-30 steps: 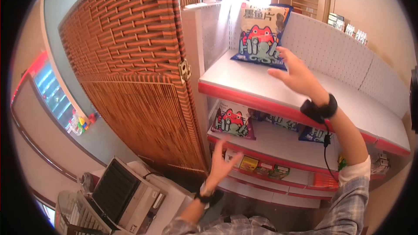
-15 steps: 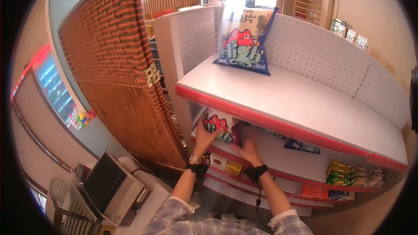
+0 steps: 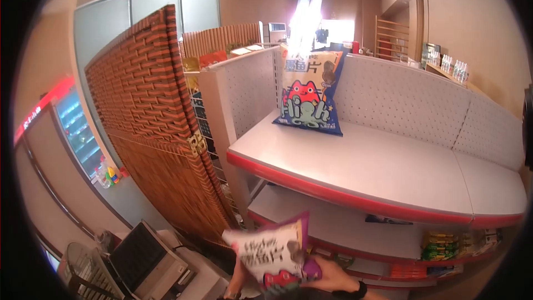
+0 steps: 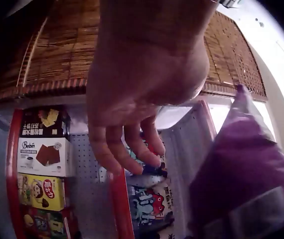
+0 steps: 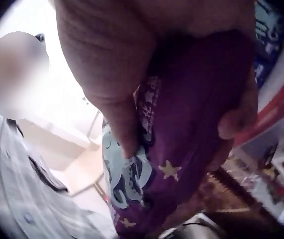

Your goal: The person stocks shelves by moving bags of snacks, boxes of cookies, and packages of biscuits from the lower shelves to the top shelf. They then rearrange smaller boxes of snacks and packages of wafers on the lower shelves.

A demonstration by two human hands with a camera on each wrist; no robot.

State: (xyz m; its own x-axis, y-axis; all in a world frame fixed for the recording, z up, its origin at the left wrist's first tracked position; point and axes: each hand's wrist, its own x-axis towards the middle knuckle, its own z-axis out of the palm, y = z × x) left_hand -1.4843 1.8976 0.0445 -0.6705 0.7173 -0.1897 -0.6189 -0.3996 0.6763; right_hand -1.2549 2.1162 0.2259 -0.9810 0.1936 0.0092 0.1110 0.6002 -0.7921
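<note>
A purple and white snack bag (image 3: 269,250) with a red cat print is held in front of the shelves. My right hand (image 3: 333,278) grips its lower right side, the thumb (image 5: 124,124) on the printed front and fingertips (image 5: 234,124) round the other face. My left hand (image 3: 237,280) is at the bag's left side, partly hidden behind it in the head view. In the left wrist view its fingers (image 4: 132,149) hang loosely bent, with the purple bag off to their right. A blue and cream snack bag (image 3: 308,91) stands upright on the top shelf (image 3: 355,161).
Blue snack bags (image 4: 152,206) lie on the shelf below, with boxed biscuits (image 4: 45,157) on a lower one. Red strips edge the shelves. A wicker screen (image 3: 150,111) stands at the left, beside a dark-screened machine (image 3: 141,255) on a counter.
Both hands have come down; the purple bag was lifted off the second shelf and drawn toward the body. The head view has tilted upward. The blue bag still stands on the top shelf.
</note>
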